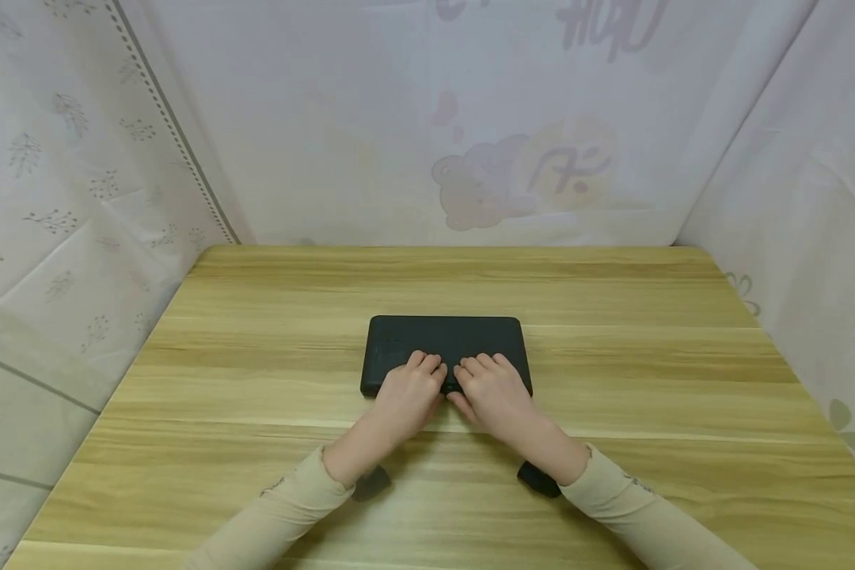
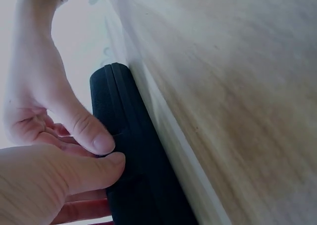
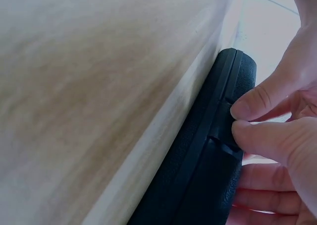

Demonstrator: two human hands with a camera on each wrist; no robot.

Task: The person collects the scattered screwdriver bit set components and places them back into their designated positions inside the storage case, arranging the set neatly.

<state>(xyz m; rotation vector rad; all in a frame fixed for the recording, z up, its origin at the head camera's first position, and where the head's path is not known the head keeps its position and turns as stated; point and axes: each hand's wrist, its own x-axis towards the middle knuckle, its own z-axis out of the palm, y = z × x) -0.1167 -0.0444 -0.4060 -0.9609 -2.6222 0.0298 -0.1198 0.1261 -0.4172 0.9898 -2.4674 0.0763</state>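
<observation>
A flat black case (image 1: 445, 336) with rounded corners lies closed on the table, a seam running along its front side. My left hand (image 1: 409, 392) grips the front edge just left of the middle, fingers over the lid and thumb against the front. On the other side of the middle, my right hand (image 1: 495, 396) holds the same edge in the same way. In the right wrist view both thumbs press close together at a latch (image 3: 223, 128) on the case's front. The left wrist view shows the thumb tips nearly touching. Whatever the case contains is hidden.
The wood-grain table (image 1: 256, 459) extends around the case on all sides. Printed pale cloth (image 1: 342, 119) hangs behind the table and along both sides. Black devices (image 1: 539, 479) sit under the wrists.
</observation>
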